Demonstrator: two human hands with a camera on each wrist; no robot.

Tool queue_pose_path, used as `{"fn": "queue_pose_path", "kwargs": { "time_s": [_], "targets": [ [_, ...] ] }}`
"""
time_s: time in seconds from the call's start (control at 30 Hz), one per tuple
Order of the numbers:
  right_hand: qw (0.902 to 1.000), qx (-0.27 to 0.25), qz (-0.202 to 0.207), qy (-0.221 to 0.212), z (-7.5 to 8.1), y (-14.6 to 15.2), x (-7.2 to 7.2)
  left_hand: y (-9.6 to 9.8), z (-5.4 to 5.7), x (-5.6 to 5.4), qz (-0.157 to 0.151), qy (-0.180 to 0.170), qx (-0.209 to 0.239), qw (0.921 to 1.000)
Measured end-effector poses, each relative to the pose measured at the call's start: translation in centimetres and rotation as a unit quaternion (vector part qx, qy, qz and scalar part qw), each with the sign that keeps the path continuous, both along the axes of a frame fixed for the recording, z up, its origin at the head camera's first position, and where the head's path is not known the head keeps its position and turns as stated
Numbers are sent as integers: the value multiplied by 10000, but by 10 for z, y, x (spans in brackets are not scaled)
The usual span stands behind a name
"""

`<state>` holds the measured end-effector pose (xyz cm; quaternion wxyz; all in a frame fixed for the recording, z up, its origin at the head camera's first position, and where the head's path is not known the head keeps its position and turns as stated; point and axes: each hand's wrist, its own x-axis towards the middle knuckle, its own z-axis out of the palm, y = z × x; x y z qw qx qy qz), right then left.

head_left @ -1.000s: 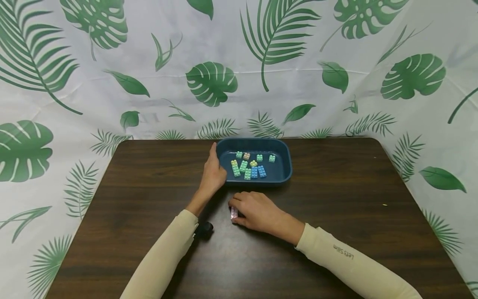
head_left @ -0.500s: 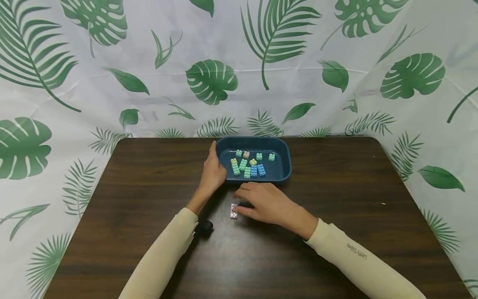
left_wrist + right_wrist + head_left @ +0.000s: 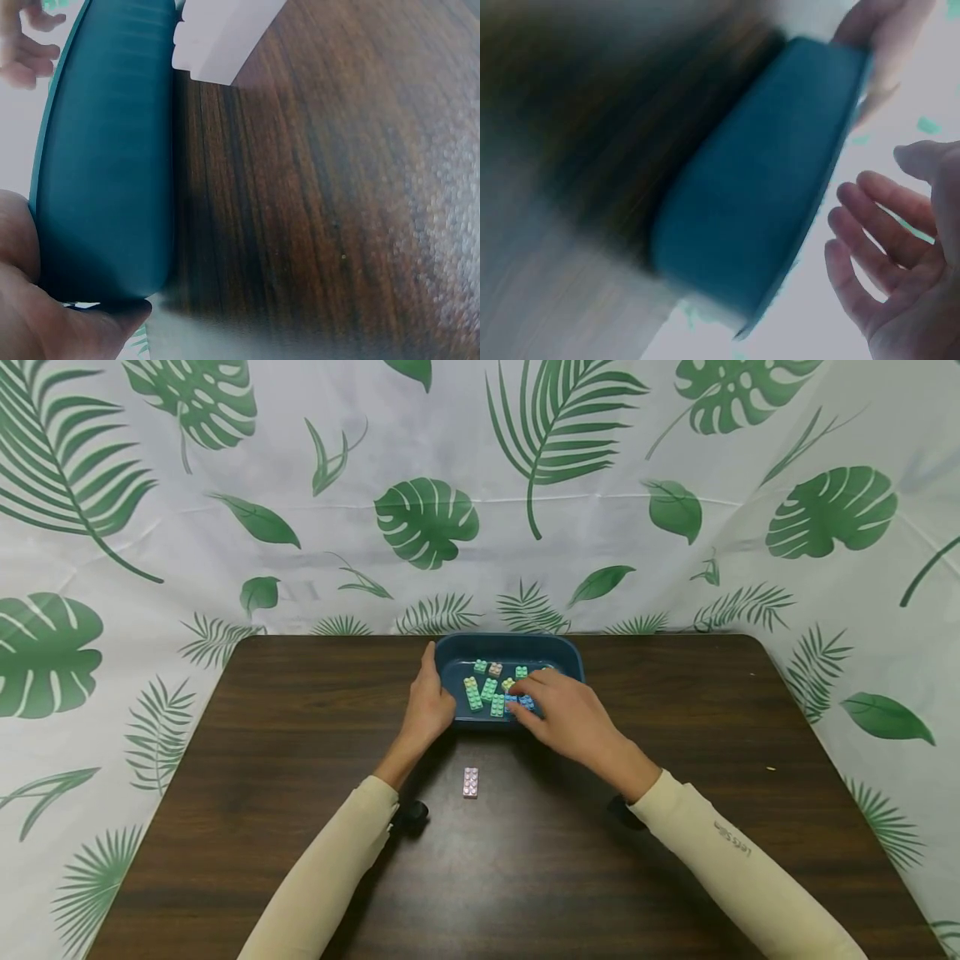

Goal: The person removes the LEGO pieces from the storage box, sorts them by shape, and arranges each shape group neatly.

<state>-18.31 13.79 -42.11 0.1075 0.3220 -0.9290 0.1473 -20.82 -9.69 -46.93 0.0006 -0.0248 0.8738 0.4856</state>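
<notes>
My left hand point(image 3: 429, 706) grips the left end of a dark blue tray point(image 3: 573, 660), and the left wrist view shows the thumb at the rim and a finger on its end wall. Over the tray's right front part hovers my right hand point(image 3: 573, 714), fingers apart and slightly bent, with nothing held; the right wrist view confirms this. Below it lie blue bricks point(image 3: 527, 702), partly hidden. Green bricks point(image 3: 497, 706), a yellow brick point(image 3: 507, 683) and a pale pink brick point(image 3: 496, 669) also lie in the tray. A pink toy brick point(image 3: 470, 782) lies alone on the table, studs up.
The dark wood table point(image 3: 300, 693) reaches back to a white leaf-print cloth point(image 3: 337, 552). A black wrist device point(image 3: 412, 818) shows by the left sleeve point(image 3: 330, 868). A tiny yellowish scrap point(image 3: 771, 768) lies at the right.
My right hand has let go of the pink brick, leaving it on the table, and moved forward and right over the tray. The left hand stays at the tray.
</notes>
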Motion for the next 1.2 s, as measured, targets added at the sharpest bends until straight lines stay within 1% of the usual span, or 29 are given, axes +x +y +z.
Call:
{"fn": "queue_pose_path", "kwargs": {
  "time_s": [0.1, 0.17, 0.27, 0.4, 0.77, 1.03, 1.2],
  "targets": [
    [9993, 73, -294, -229, -4, 7, -15, 0, 0, 0, 3, -11, 15, 10000],
    [9984, 146, -382, -386, -6, 11, -23, -1, 0, 0, 4, -6, 6, 10000],
    [9971, 298, -367, -602, -10, 13, -33, -2, -1, 0, -5, 11, 3, 10000],
    [9949, 508, -287, -819, -14, 12, -42, -2, -1, 0, -2, -17, 12, 10000],
    [9862, 1029, -379, -1240, -19, 7, -52, -1, 2, 1, 19, -7, -12, 10000],
    [9802, 1267, -459, -1453, -21, 5, -55, 0, 1, 1, 12, 41, -82, 10000],
    [9780, 1288, -516, -1557, -22, 3, -54, 0, 1, 1, 37, 18, -100, 9999]
  ]
}}
